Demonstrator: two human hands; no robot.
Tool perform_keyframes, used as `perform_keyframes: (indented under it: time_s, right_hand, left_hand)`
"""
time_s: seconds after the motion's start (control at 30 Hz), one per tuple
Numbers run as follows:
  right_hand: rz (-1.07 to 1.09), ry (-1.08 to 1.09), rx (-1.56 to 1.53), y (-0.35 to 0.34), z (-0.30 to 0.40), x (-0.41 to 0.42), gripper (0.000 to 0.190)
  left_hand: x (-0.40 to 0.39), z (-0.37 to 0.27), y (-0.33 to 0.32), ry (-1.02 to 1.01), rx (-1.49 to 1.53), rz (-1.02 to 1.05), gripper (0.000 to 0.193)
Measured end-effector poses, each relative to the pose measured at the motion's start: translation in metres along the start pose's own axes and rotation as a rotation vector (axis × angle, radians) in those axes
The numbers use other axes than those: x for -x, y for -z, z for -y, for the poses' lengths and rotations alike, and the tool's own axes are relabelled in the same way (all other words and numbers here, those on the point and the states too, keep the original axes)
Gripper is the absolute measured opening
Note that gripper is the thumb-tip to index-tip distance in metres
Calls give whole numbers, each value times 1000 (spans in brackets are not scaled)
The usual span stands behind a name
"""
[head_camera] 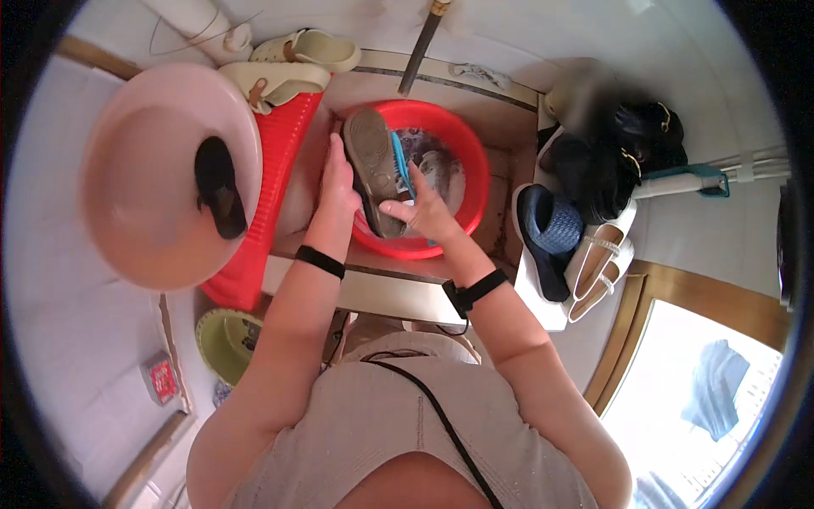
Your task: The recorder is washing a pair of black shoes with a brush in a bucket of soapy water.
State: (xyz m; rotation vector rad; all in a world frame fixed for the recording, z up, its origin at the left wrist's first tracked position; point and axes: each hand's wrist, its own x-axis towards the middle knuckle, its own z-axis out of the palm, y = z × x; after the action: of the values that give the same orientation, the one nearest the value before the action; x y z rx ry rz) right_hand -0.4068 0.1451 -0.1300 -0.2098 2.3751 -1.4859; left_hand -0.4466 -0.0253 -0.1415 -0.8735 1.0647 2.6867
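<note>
A brown-soled slipper [371,167] is tilted up over a red plastic basin [472,216], its sole towards me. My left hand [338,175] lies along the slipper's left edge and supports it, fingers pointing away from me. On the other side, my right hand [425,207] grips a light-blue scrubbing brush [399,156], with its thumb reaching across the lower sole. The brush is against the slipper's right side and is partly hidden by the hand. Sudsy water [439,162] fills the basin, and a submerged item there is too unclear to name.
A pink basin [140,178] holding a dark slipper [219,188] rests on a red washboard [273,159], near beige clogs [280,83]. A pipe [423,48] hangs above the sink [509,159]. Blue-strapped [550,223], white [601,261] and black shoes [585,172] crowd the right ledge.
</note>
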Motion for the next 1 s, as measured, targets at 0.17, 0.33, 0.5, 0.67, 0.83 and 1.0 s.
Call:
perform_keyframes:
  time_s: [0.17, 0.33, 0.5, 0.67, 0.83, 1.0]
  right_hand:
    - [70, -88, -12, 14, 24, 6, 102]
    - [74, -71, -44, 22, 1, 10, 98]
    - [327, -213, -234, 25, -27, -7, 77]
    - [218, -322, 535, 21, -130, -88, 45]
    - [187, -475, 763, -34, -154, -124, 49]
    - [456, -304, 790, -63, -166, -107, 50]
  left_hand:
    - [26, 7, -13, -66, -167, 144, 55]
    - [73, 43, -4, 1, -391, 123, 63]
    - [65, 39, 27, 51, -213, 36, 46]
    - [69, 17, 39, 102, 9, 213, 47]
    - [74, 11, 77, 114, 89, 132, 49]
    - [76, -3, 71, 78, 77, 301, 51]
